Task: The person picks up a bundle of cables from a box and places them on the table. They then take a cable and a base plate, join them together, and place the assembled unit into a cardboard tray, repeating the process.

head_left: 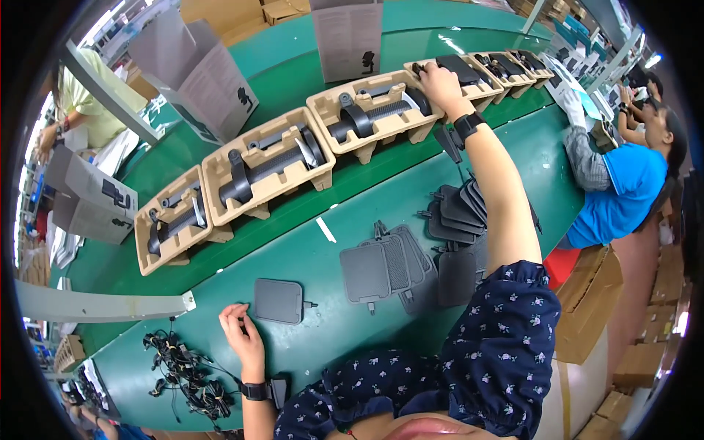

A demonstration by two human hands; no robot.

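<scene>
Six tan pulp trays (321,139) in one slanting row, rising from lower left to upper right. Over the left end of the fourth tray (480,94), counted from the left, the right hand (442,86), with fingers bent downward just beside a small dark piece (417,68). Fingertips partly hidden, so cannot tell how far apart they are, or whether fastened on this piece. Immediately to the right of these fingers, inside the same tray, a flat black panel (457,70), its longer axis seemingly sloping down to the right.

Well apart from that tray, the left hand (243,337), half open, fingers loosely curled, with nothing visible in it. Just to the right of its fingers, a single grey panel (277,301) lying flat on the green table (293,249), with a short stub pointing away from the hand. Cannot tell if touching.

In each of the three leftmost trays, a dark cylinder (271,170) laid lengthwise, with a curved black piece near it. In the two farthest trays, more dark parts. Below the row, overlapping grey panels (365,273); at lower left, tangled black cables (191,378). Behind the trays, upright printed cartons (348,40).
</scene>
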